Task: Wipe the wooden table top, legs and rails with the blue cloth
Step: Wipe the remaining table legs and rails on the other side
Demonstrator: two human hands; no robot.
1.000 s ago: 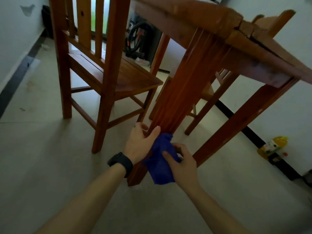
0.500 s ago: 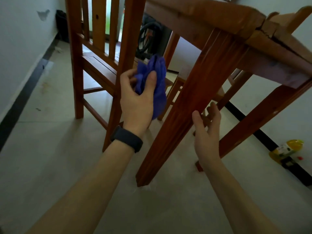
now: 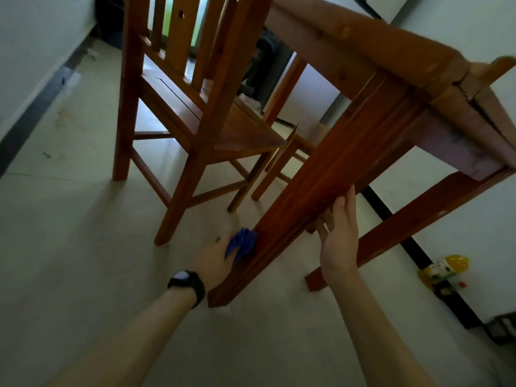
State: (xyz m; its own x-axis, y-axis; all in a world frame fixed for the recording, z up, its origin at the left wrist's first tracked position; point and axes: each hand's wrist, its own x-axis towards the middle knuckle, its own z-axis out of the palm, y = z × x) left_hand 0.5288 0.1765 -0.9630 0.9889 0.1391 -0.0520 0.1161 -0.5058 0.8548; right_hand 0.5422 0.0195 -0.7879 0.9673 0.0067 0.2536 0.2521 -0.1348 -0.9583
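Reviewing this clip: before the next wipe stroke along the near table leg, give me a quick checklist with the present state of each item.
1. Blue cloth in the left hand: ok, bunched in its grip.
2. Cloth touching the near table leg: ok, pressed on its left face, low down.
3. Right hand steadying the leg: ok, fingers lie along its right edge.
4. Room to stroke toward the foot of the leg: ok, bare floor beside it.
5. Chair away from the left arm: ok, it stands apart.
6. Far face of the leg already wiped: cannot tell.
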